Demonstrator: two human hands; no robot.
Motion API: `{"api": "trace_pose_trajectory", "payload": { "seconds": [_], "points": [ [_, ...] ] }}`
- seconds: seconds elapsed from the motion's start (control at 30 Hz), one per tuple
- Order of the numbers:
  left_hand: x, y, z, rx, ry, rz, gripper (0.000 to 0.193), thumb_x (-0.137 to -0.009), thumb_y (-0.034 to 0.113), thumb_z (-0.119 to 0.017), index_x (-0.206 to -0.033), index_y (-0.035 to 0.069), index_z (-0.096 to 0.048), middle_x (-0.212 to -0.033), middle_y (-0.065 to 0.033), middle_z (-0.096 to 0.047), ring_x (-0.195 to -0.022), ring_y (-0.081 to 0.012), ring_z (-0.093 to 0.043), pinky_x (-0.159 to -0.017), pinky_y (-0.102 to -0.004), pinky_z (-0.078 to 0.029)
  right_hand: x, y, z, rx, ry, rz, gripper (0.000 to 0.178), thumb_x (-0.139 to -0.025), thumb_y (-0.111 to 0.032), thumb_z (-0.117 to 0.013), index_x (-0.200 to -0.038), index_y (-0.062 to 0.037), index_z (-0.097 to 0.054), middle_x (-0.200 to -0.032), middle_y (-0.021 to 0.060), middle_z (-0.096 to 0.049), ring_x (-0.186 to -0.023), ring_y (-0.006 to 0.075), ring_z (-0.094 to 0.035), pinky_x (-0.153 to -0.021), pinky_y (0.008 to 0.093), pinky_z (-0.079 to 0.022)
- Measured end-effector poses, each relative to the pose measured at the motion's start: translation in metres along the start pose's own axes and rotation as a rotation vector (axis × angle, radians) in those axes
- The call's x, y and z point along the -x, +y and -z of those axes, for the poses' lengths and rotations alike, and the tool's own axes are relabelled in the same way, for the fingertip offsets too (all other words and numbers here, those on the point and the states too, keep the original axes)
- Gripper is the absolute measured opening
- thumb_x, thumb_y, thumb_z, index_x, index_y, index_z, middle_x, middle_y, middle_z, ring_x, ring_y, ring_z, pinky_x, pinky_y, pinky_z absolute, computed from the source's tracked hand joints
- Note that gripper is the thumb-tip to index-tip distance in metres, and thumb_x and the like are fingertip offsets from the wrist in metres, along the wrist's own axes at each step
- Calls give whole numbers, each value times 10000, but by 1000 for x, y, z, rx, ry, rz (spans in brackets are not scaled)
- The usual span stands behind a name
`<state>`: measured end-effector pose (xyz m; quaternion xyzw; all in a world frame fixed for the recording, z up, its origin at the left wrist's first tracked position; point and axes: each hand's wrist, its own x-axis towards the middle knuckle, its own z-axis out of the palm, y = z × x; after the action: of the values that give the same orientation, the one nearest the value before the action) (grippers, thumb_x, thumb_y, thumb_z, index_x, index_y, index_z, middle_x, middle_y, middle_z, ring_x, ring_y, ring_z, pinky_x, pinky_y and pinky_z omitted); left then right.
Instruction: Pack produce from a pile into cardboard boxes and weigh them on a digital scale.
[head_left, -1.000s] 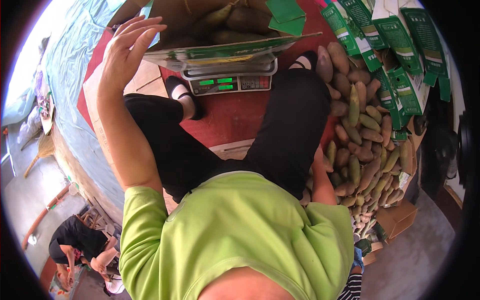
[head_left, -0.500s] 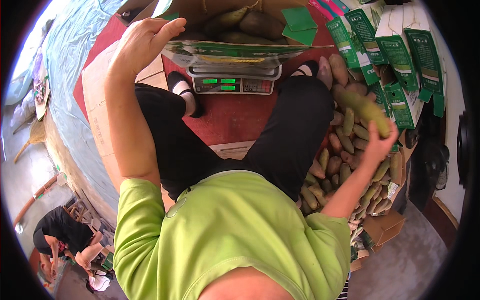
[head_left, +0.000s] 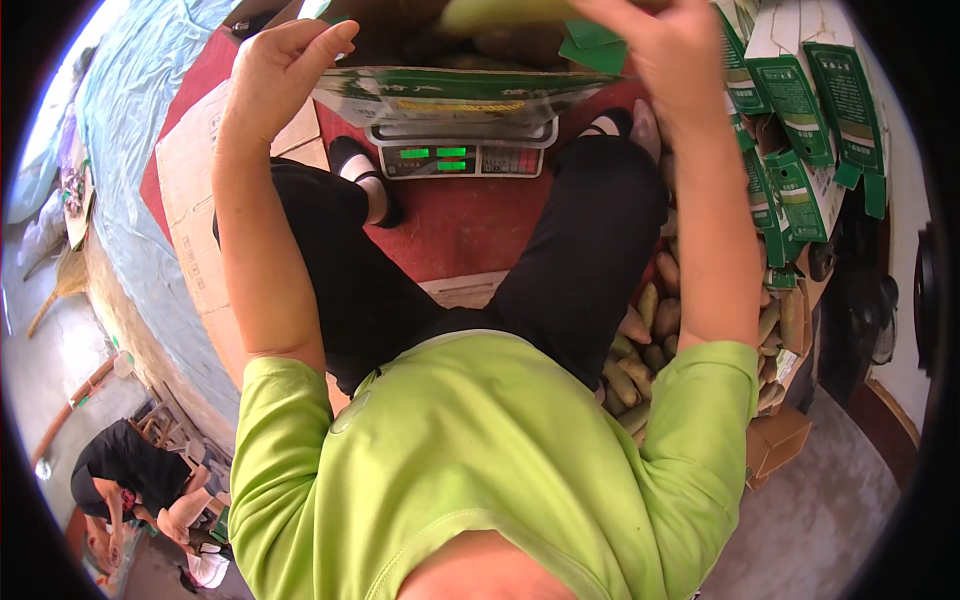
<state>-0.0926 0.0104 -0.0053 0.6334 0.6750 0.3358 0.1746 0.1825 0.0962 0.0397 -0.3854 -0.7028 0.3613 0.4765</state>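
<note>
My left hand (head_left: 283,70) is closed at the left side of a green-and-white carton (head_left: 460,88), thumb toward the inside; its other fingertips are partly hidden. Over the carton's opening, my right hand (head_left: 665,40) grips a long yellow-green root vegetable (head_left: 500,14), blurred by motion and cut off by the top edge. Larger dark vegetables (head_left: 520,45) lie inside the carton, in shadow. Under the carton stands a digital scale (head_left: 460,160) with lit green displays, between my feet.
To my right, behind my forearm, lies a heap of long tan and greenish vegetables (head_left: 625,380). Folded green-and-white cartons (head_left: 800,100) stack at the far right, with an open brown box (head_left: 775,445) nearer. Flattened cardboard (head_left: 195,240) lies left; another person (head_left: 130,470) bends at lower left.
My right hand has carried the yellow-green vegetable from above the heap on the right up and left to over the carton. My left hand has stayed at the carton's left side.
</note>
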Motion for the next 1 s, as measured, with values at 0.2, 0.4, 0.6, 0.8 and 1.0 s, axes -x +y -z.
{"api": "trace_pose_trajectory", "payload": {
  "seconds": [0.2, 0.4, 0.6, 0.8, 1.0],
  "points": [
    [-3, 0, 3, 55, -42, 105, 317, -823, 335, -652, -777, 23, -685, -634, 10, -576, -613, -67, -510, -583, -223, -401, -2, 28, 3, 148, -253, -126, 159, -800, -79, -641, -926, 1, -587, -812, 56, -617, -763, 115, -579, -696, 248, -469],
    [1, -4, 9, 40, -27, 68, 254, -855, 240, -628, -812, -5, -679, -677, 6, -584, -670, -56, -494, -624, -208, -390, 48, 68, 88, -159, 106, -447, 81, -864, -71, -593, -923, -16, -600, -770, 10, -606, -718, 52, -552, -638, 202, -438],
    [-2, -2, 1, 83, 58, 127, 276, -866, 280, -626, -844, 14, -696, -676, -9, -578, -659, -71, -507, -649, -213, -392, 197, 189, 185, 492, 77, -538, 184, -783, -131, -660, -934, -37, -611, -815, 61, -637, -777, 136, -592, -702, 272, -473],
    [-5, -3, -4, 69, 176, 176, 295, -877, 294, -606, -871, 16, -705, -703, -17, -605, -701, -85, -535, -709, -229, -415, 399, 266, 225, 961, -174, -771, 294, -757, -202, -631, -990, -34, -568, -1008, 176, -624, -938, 337, -599, -813, 407, -472],
    [1, 0, 6, 86, 365, 194, 273, -889, 257, -588, -874, 13, -709, -731, -27, -638, -731, -92, -556, -743, -232, -421, 476, 249, 222, 1099, -189, -1480, 608, -670, -341, -690, -1201, -105, -510, -1174, 192, -560, -1092, 356, -533, -911, 425, -436]
  ]
}}
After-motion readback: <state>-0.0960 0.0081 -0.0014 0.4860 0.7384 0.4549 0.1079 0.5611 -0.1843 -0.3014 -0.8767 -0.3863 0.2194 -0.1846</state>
